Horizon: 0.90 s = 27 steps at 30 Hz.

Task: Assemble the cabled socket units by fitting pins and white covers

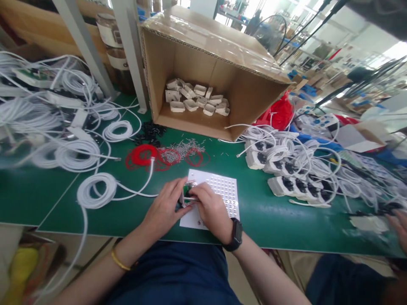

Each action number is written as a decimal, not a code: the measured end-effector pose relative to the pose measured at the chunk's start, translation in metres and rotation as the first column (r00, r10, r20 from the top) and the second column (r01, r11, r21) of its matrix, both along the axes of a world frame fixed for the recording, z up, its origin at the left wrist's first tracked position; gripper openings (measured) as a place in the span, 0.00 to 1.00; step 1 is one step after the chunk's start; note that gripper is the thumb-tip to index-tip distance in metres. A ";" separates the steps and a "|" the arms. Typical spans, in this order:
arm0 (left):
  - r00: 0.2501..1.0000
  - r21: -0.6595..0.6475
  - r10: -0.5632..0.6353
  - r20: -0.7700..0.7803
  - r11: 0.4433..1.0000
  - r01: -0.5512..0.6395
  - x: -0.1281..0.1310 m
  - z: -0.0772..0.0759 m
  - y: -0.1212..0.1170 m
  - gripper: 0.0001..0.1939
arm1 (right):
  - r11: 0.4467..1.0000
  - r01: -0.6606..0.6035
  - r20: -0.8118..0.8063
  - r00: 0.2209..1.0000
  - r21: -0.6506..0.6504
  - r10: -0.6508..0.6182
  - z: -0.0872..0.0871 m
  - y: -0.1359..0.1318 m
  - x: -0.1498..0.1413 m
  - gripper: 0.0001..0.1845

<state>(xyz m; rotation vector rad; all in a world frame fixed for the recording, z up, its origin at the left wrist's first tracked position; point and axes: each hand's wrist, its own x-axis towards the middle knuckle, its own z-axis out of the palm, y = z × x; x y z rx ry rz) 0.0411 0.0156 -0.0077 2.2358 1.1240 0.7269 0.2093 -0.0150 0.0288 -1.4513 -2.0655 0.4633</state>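
My left hand (163, 205) is closed around the side of a small housing with a green circuit board (187, 189) inside it. The fingers of my right hand (213, 209) are pinched together at the open face of this housing; what they hold, if anything, is hidden. Both hands are above a white sheet with rows of small shiny pieces (224, 190). A white cable (135, 195) runs from a coil (97, 190) on the left towards my left hand; its end there is hidden.
An open cardboard box (203, 46) with several white plastic shells (190, 104) lies behind. Before it are red wire loops (144, 155), scattered screws (187, 149) and black parts (151, 133). White socket strips (286, 186) lie right, cable coils (76, 154) left. Another person's hand (399, 226) shows at far right.
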 end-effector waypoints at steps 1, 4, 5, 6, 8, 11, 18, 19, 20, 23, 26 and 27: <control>1.000 0.001 -0.002 0.004 1.000 0.002 0.000 0.000 0.000 0.35 | 1.000 -0.019 0.086 0.996 -0.005 0.020 0.001 0.002 0.001 0.13; 1.000 0.008 -0.009 0.014 1.000 0.009 -0.001 -0.001 -0.001 0.35 | 0.992 -0.126 0.291 0.949 -0.007 0.123 0.009 0.007 0.004 0.13; 1.000 0.010 -0.010 0.018 1.000 0.010 -0.001 -0.001 -0.001 0.35 | 0.985 -0.174 0.343 0.924 -0.011 0.167 0.013 0.009 0.005 0.13; 1.000 0.010 -0.012 0.023 1.000 0.012 -0.002 -0.001 -0.001 0.35 | 0.976 -0.219 0.387 0.898 -0.017 0.208 0.016 0.011 0.006 0.13; 0.999 0.005 -0.015 0.033 1.000 0.015 -0.002 0.000 -0.001 0.35 | 0.958 -0.283 0.445 0.854 -0.037 0.269 0.023 0.012 0.006 0.12; 0.999 0.010 -0.011 0.043 1.000 0.010 -0.002 0.000 -0.001 0.34 | 0.958 -0.281 0.441 0.854 -0.058 0.277 0.026 0.011 0.002 0.12; 0.999 0.018 -0.012 0.047 1.000 0.012 -0.002 -0.004 -0.001 0.33 | 0.998 0.007 0.166 0.986 -0.055 0.002 0.015 0.008 -0.008 0.12; 0.999 0.024 -0.014 0.047 1.000 0.013 -0.002 -0.004 -0.001 0.33 | 0.997 0.032 0.077 0.997 -0.066 -0.027 0.015 0.009 -0.006 0.10; 0.999 0.030 -0.014 0.046 0.999 0.012 -0.001 -0.003 -0.001 0.32 | 0.994 0.066 -0.038 0.997 -0.084 -0.070 0.015 0.009 -0.003 0.07; 0.999 0.024 0.005 0.046 1.000 -0.006 -0.002 0.000 -0.001 0.30 | 0.947 0.265 -0.501 0.804 -0.180 -0.320 0.016 0.001 0.015 0.12; 0.993 -0.047 0.060 0.105 0.997 -0.055 -0.006 0.007 0.000 0.30 | 0.857 0.425 -0.762 0.439 -0.291 -0.476 0.011 -0.022 0.034 0.26; 0.990 -0.084 0.062 0.124 0.995 -0.052 -0.009 0.010 0.001 0.30 | 0.829 0.453 -0.783 0.360 -0.330 -0.508 0.008 -0.031 0.037 0.27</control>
